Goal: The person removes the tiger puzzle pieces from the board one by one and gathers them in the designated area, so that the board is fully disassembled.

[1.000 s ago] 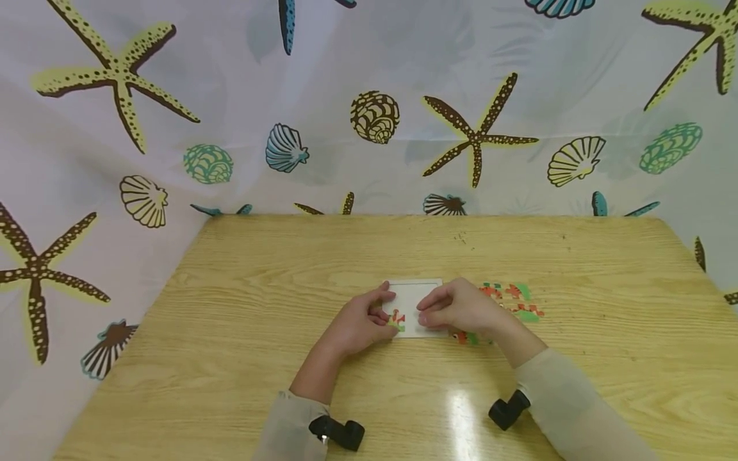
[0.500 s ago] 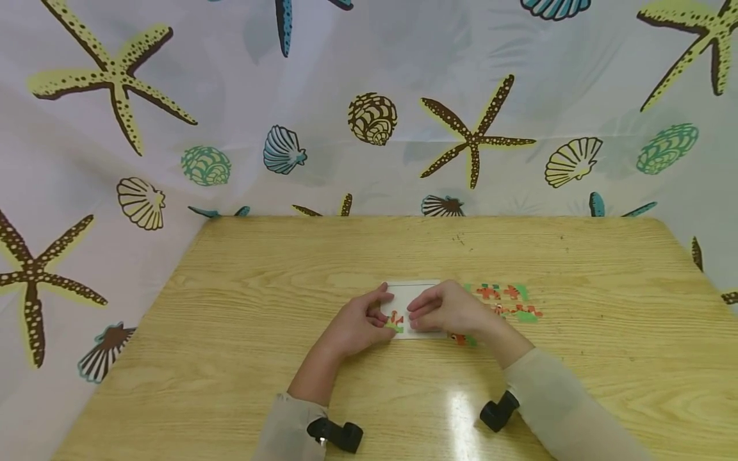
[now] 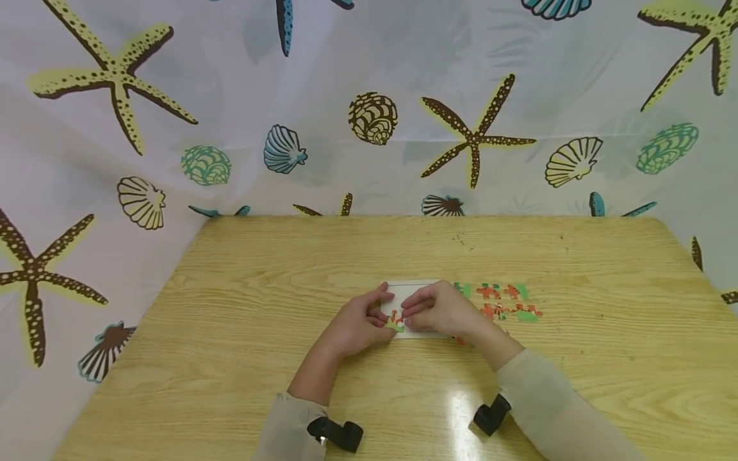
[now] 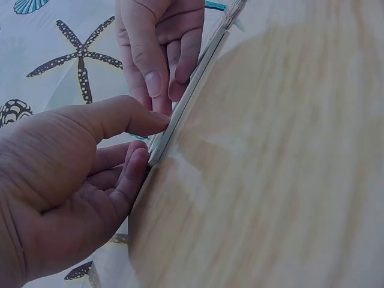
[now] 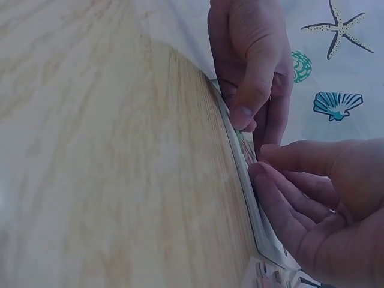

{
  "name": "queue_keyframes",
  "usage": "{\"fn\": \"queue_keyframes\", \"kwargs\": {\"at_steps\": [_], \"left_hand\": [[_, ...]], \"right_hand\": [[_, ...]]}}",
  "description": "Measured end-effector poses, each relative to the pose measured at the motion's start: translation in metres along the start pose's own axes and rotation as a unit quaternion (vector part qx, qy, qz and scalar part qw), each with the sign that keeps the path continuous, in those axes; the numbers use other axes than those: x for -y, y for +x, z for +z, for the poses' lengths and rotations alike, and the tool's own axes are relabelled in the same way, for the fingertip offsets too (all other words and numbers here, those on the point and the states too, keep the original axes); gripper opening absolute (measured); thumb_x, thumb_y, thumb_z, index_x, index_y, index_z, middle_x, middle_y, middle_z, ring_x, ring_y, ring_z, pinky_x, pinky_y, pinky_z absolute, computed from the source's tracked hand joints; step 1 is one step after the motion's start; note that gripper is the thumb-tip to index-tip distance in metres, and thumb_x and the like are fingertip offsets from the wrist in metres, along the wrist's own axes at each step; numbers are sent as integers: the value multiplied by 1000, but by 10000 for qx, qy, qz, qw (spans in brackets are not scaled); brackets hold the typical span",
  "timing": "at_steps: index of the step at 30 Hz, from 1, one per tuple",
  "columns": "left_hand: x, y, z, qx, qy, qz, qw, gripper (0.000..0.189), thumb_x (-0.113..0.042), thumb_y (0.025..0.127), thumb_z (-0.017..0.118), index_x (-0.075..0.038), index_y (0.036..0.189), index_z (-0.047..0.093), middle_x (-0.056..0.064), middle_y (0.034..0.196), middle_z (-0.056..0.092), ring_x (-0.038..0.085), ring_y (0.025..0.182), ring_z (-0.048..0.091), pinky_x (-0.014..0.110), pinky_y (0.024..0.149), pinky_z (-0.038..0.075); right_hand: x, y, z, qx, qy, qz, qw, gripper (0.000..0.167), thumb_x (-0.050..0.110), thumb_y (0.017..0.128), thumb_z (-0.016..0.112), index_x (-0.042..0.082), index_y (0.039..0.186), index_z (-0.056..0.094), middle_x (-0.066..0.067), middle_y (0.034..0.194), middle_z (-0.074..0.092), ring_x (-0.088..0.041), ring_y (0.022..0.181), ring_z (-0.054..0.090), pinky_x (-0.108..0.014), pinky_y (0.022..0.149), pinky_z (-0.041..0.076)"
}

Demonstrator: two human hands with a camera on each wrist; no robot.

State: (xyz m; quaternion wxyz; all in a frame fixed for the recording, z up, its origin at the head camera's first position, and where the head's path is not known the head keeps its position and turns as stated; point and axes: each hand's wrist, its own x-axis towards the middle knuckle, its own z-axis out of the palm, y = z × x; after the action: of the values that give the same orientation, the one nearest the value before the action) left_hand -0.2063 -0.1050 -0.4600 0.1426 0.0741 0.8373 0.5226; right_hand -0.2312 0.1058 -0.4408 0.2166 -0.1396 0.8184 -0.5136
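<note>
A shallow white puzzle tray [image 3: 402,296] lies on the table, with a red-and-green jigsaw piece [image 3: 394,322] in its near left corner. My left hand [image 3: 356,323] grips the tray's left side, index fingertip at the far corner and thumb at the near one. In the left wrist view that thumb presses by the tray rim [image 4: 195,90]. Over the tray, my right hand [image 3: 441,310] pinches a small jigsaw piece right beside the corner piece; its fingers mostly hide it. The right wrist view has the thumb and index fingertips [image 5: 257,170] together, low over the tray.
Several loose red-and-green jigsaw pieces [image 3: 513,292] lie in rows to the right of the tray, partly behind the right hand and forearm. The wooden table [image 3: 259,269] ends at a curtain [image 3: 323,83] printed with starfish and shells.
My right hand has moved left across the tray to the corner piece, uncovering more loose pieces on the right. The left hand keeps its place at the tray's left side.
</note>
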Motion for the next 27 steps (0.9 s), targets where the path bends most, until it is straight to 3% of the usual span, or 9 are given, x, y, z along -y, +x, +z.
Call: {"fn": "queue_keyframes", "kwargs": {"at_steps": [13, 20, 27], "left_hand": [[-2, -1, 0, 137, -21, 57, 9999, 64, 3, 85, 79, -1, 146, 58, 2, 169, 32, 16, 94, 58, 25, 81, 51], [-2, -2, -2, 102, 18, 27, 9999, 63, 1, 85, 80, -2, 145, 59, 1, 169, 32, 14, 95, 60, 28, 84, 53], [-2, -2, -1, 115, 35, -13, 9999, 64, 0, 86, 81, -2, 146, 58, 0, 169, 33, 15, 97, 60, 28, 84, 53]], "right_hand": [[1, 0, 6, -304, 41, -109, 9995, 15, 0, 90, 77, -2, 105, 77, -7, 97, 79, -15, 90, 71, -29, 81, 55], [5, 6, 14, -588, -293, -36, 9978, 9, 7, 91, 80, 3, 99, 78, -2, 88, 75, -12, 82, 64, -27, 76, 50], [6, 8, 17, -685, 108, 274, 9972, 20, 0, 91, 77, -1, 111, 74, -6, 95, 76, -16, 91, 71, -33, 87, 55]]}}
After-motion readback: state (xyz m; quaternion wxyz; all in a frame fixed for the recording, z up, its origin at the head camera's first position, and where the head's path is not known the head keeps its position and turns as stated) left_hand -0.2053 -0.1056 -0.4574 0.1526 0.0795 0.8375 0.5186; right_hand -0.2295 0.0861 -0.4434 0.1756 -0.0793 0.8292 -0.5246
